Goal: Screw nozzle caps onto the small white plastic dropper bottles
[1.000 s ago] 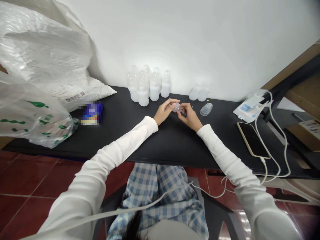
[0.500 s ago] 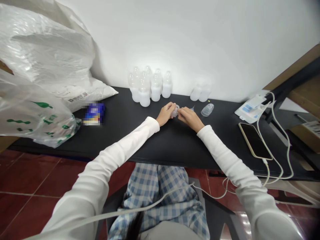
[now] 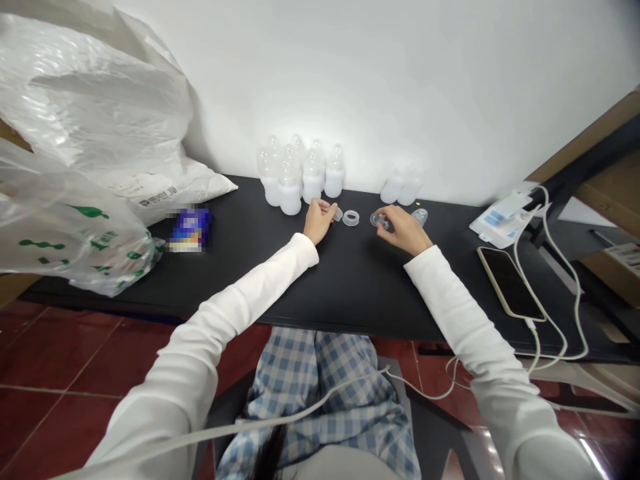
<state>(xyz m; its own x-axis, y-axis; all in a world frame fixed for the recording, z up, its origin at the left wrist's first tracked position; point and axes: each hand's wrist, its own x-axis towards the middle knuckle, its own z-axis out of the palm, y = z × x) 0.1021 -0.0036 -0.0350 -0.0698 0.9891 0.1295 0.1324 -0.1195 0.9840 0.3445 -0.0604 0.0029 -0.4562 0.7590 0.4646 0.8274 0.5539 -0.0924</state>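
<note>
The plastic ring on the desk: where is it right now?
In the head view, the plastic ring lies on the black desk between the left hand and the right hand, just in front of the baby bottles.

The black desk (image 3: 350,287) was passable along its front strip, lower centre of frame, from blue packet (image 3: 190,229) to phone (image 3: 510,283). Milky plastic bottles (image 3: 290,180) obstructed the back edge, upper centre. A clear ring (image 3: 351,217) stood between left hand (image 3: 317,221) and a clear piece (image 3: 379,221) in right hand (image 3: 403,230). Plastic bags (image 3: 75,220) blocked upper left; white cable (image 3: 553,280) crossed right.
</note>
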